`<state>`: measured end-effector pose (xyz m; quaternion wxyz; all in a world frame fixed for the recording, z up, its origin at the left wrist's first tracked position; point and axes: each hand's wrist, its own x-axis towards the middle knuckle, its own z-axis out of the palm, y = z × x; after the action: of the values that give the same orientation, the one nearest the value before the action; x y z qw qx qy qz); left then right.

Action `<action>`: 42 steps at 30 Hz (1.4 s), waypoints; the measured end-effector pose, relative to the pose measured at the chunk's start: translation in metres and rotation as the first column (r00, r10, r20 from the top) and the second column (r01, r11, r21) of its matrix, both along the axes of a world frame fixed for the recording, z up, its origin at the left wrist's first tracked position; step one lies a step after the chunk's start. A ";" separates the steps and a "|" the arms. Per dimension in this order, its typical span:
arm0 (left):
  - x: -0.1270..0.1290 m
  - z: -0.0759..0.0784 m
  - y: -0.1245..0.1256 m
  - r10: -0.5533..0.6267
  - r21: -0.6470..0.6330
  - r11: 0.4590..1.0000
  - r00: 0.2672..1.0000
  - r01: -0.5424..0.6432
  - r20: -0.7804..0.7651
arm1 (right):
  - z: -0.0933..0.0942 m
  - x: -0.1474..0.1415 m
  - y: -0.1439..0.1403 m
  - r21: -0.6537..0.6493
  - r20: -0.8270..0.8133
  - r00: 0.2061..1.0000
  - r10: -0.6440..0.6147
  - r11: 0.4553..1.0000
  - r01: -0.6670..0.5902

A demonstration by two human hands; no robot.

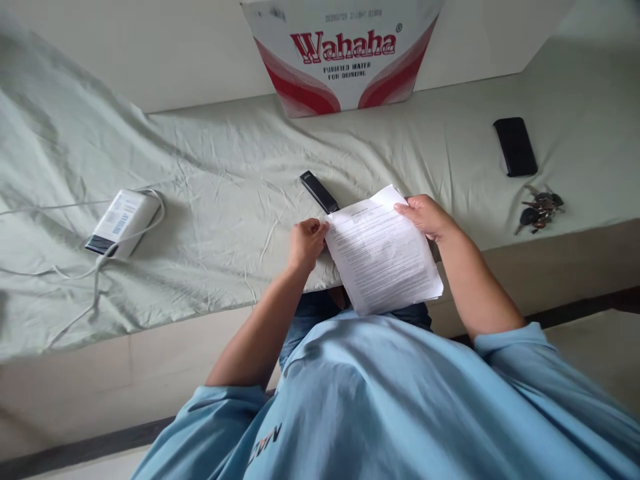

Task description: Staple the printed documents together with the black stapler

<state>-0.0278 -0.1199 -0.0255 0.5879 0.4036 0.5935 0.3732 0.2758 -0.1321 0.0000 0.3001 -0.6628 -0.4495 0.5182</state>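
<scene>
Toward the left edge of the bed [210, 200], on the pale green sheet, lies a white power bank [121, 221] with a label on top. A white cable [95, 273] loops around it and trails off toward the front edge.

Near the middle of the bed's front edge, the left hand [306, 243] pinches the top left corner of a sheaf of printed papers [383, 257]; its grip is narrow, with thumb and fingers closed on the paper's edge. Just behind that hand a black stapler [319, 191] lies flat on the sheet, angled, its near end right by the papers' upper corner; whether the two touch cannot be told.

The papers are held tilted over the bed's front edge, their lower part hanging past it above the person's lap. The right hand [424, 215] holds their top right edge, with the thumb on the printed face and the fingers behind.

At the back edge, a red and white cardboard box [343, 57] printed "Wahaha" stands against the wall.

Toward the right edge lies a black phone [515, 147], face down, and nearer the front edge a bunch of keys [540, 208], close to the phone but apart from it.
</scene>
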 end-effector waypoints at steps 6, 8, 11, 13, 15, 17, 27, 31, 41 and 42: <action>0.015 0.024 0.010 -0.018 -0.150 0.988 0.960 -0.026 -0.281 | -0.010 0.004 0.009 0.004 0.136 0.990 0.039 0.999 -0.040; 0.015 0.024 0.014 -0.024 -0.137 0.990 0.956 -0.017 -0.293 | -0.011 0.007 0.012 0.026 0.179 0.982 0.056 0.998 -0.061; 0.011 0.015 0.018 -0.039 -0.047 0.999 0.932 0.024 -0.361 | -0.011 0.012 0.016 0.088 0.264 0.960 0.092 0.989 -0.119; 0.006 0.006 0.020 -0.011 0.082 0.995 0.882 0.057 -0.470 | -0.010 0.013 0.019 0.114 0.311 0.943 0.119 0.980 -0.162; 0.000 -0.002 0.020 0.098 0.271 0.959 0.809 0.077 -0.579 | -0.009 0.014 0.021 0.115 0.328 0.934 0.145 0.975 -0.191; -0.006 -0.009 0.021 0.181 0.459 0.874 0.768 0.161 -0.615 | -0.010 0.015 0.022 0.107 0.338 0.928 0.156 0.973 -0.203; -0.043 -0.036 0.050 -0.146 0.600 0.546 0.772 0.585 -0.619 | -0.011 0.014 0.020 0.094 0.364 0.918 0.155 0.975 -0.202; -0.046 -0.041 0.052 -0.162 0.612 0.522 0.774 0.594 -0.612 | -0.007 0.011 0.019 0.086 0.366 0.919 0.146 0.978 -0.189; -0.041 -0.041 0.046 -0.127 0.627 0.543 0.793 0.559 -0.596 | -0.005 0.007 0.020 0.063 0.407 0.910 0.084 0.991 -0.119; -0.041 -0.041 0.046 -0.120 0.630 0.540 0.792 0.558 -0.598 | -0.006 0.007 0.020 0.067 0.406 0.910 0.079 0.991 -0.115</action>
<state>-0.0693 -0.0743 -0.0665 0.2446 0.8086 0.4031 0.3519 0.2823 -0.1125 -0.0055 0.2043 -0.7181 -0.5566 0.3644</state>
